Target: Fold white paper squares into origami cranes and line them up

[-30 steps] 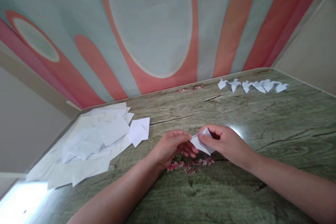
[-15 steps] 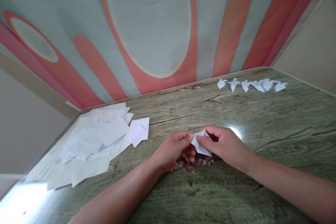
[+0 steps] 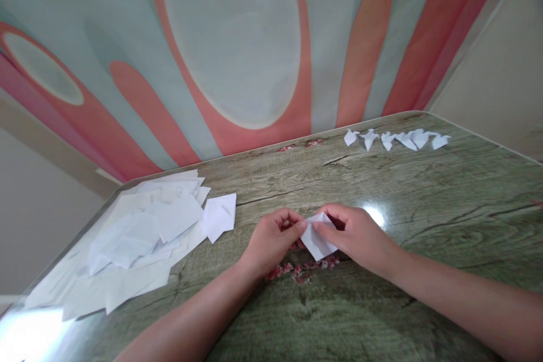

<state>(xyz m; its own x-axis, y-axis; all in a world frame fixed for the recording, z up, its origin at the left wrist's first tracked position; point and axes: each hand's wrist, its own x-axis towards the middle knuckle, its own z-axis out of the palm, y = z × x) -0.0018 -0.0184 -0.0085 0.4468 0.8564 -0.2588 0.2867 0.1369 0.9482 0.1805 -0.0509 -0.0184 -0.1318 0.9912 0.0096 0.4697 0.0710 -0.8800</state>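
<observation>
A small folded piece of white paper (image 3: 319,242) is held between my two hands, just over the wood-grain table (image 3: 382,317). My left hand (image 3: 274,237) pinches its left corner between thumb and fingers. From the other side my right hand (image 3: 354,233) grips it, the thumb lying across the upper face and the fingers behind. The paper's lower corner points down toward me. Its back side and the fingertips underneath are hidden.
A spread pile of white paper sheets (image 3: 139,237) covers the table's left side. Beside it lie a few folded papers (image 3: 220,216). Several folded paper birds (image 3: 387,140) stand in a row at the back right, near a patterned wall covering (image 3: 229,39).
The folded paper has turned flatter toward me, showing more of its face. Both hands keep their hold on it. The whole view has shifted slightly.
</observation>
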